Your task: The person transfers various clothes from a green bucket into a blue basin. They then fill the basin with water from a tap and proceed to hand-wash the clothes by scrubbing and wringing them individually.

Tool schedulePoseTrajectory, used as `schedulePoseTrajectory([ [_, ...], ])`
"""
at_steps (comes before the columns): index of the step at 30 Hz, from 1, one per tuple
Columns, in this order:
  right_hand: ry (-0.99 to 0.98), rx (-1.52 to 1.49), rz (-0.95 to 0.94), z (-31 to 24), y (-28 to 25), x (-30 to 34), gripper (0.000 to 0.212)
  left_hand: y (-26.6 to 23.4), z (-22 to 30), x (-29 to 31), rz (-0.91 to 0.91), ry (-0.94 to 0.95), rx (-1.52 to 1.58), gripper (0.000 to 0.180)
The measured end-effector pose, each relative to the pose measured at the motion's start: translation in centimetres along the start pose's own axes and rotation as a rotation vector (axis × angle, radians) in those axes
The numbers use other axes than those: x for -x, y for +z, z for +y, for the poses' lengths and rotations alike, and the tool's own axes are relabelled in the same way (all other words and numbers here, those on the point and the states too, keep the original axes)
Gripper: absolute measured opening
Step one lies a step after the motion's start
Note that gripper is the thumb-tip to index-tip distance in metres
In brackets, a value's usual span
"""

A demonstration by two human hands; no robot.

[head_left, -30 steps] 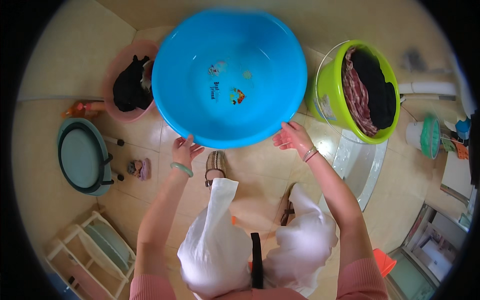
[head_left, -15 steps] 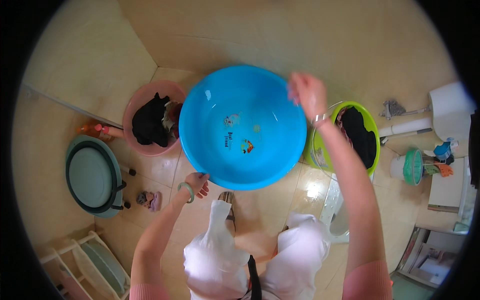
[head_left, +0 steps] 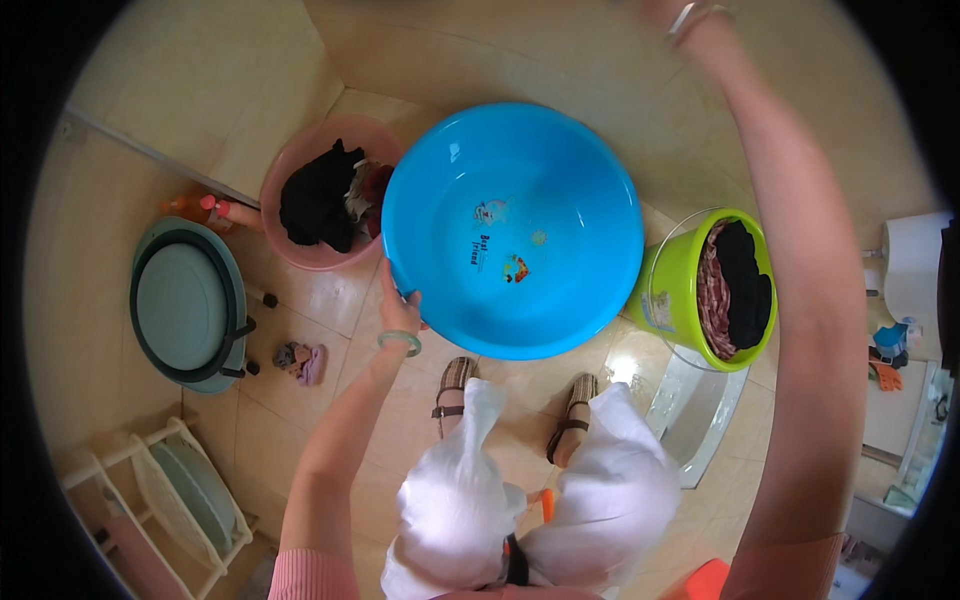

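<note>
My left hand (head_left: 398, 307) grips the near-left rim of a large blue plastic basin (head_left: 560, 225), with the thumb at the edge and the other fingers partly hidden. Cartoon pictures decorate the basin's bottom, and no laundry lies in it. High at the top edge, my right hand (head_left: 662, 10) is blurred and cut off by the frame, so its fingers cannot be made out. Left of the basin stands a pink tub (head_left: 275, 225) holding dark and pale clothes (head_left: 322, 195). A lime-green bucket (head_left: 672, 285) on the right contains black and patterned clothes (head_left: 738, 285).
A squat toilet (head_left: 700, 410) is set in the tiled floor at right. Along the left are folded grey-green basins (head_left: 182, 310), a crumpled cloth (head_left: 302, 362), bottles (head_left: 235, 212) and a white rack (head_left: 150, 480). Walls close in behind the blue basin.
My right hand has risen from beside the basin's right rim to the top edge of the view. My left hand has moved up onto the basin's rim.
</note>
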State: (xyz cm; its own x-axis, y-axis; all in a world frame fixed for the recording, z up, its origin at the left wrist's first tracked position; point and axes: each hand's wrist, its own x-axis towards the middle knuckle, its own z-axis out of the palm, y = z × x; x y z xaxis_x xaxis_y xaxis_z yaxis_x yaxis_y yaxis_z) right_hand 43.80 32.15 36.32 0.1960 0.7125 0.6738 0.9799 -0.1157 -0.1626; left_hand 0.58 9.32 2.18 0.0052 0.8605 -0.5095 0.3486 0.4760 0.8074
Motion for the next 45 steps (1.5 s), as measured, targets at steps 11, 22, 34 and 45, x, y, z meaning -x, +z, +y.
schedulePoseTrajectory([
  [11,0.463,-0.981,-0.159,3.1,0.3,10.4,0.046,-0.7,0.5,-4.2,0.373,0.732,-0.35,0.032],
  [22,0.672,-0.815,-0.673,-4.2,0.6,49.3,0.012,11.8,0.0,-2.0,-0.196,-0.213,0.16,0.031],
  [34,0.326,0.594,-0.176,16.7,-13.6,41.2,0.056,17.1,2.0,1.4,-0.532,-0.119,0.183,0.016],
  [45,0.799,-0.413,0.438,19.8,-21.7,38.7,0.038,15.9,6.1,4.5,-0.661,-0.158,0.147,0.021],
])
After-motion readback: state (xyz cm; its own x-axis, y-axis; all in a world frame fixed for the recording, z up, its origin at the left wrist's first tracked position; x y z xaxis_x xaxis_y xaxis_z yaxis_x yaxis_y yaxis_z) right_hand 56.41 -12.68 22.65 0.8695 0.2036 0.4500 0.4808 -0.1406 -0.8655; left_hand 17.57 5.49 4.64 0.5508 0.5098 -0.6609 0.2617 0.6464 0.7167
